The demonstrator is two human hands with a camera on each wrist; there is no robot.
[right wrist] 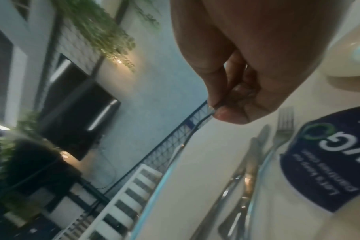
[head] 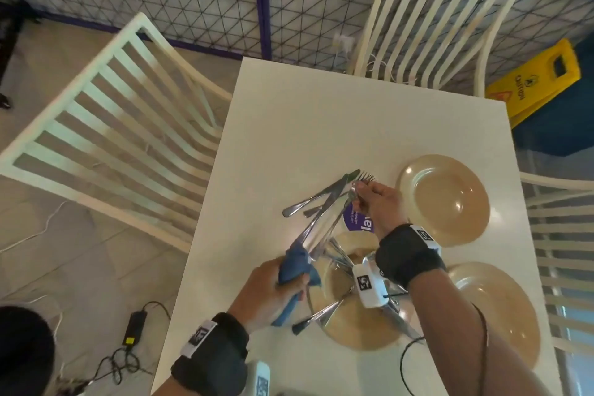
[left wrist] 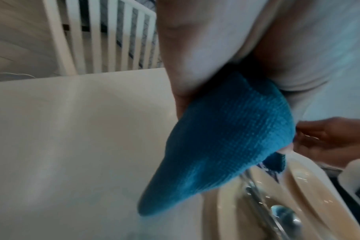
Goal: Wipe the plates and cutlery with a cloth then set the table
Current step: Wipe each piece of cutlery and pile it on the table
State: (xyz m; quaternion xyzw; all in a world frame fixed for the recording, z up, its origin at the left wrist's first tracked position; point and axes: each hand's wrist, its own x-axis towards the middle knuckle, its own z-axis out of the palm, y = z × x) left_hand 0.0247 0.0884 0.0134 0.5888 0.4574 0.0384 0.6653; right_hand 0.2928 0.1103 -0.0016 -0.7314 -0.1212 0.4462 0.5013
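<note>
My left hand (head: 289, 280) grips a blue cloth (head: 297, 267) wrapped round the lower end of a long steel piece of cutlery (head: 324, 222). My right hand (head: 363, 194) pinches the upper end of that piece (right wrist: 208, 113) above the white table (head: 289, 125). The left wrist view shows the cloth (left wrist: 226, 138) bunched under my left hand (left wrist: 195, 48). Two knives (head: 321, 196) and a fork (head: 366, 176) lie on the table beyond my hands. A beige plate (head: 353, 331) below my wrists holds several more pieces of cutlery. Two bare beige plates (head: 445, 199) (head: 501, 305) sit to the right.
A purple round sticker (head: 358, 222) lies on the table under my right hand. White slatted chairs stand at the left (head: 106, 125), far side (head: 440, 16) and right (head: 565, 254). A yellow caution sign (head: 540, 80) and cables (head: 128, 337) are on the floor.
</note>
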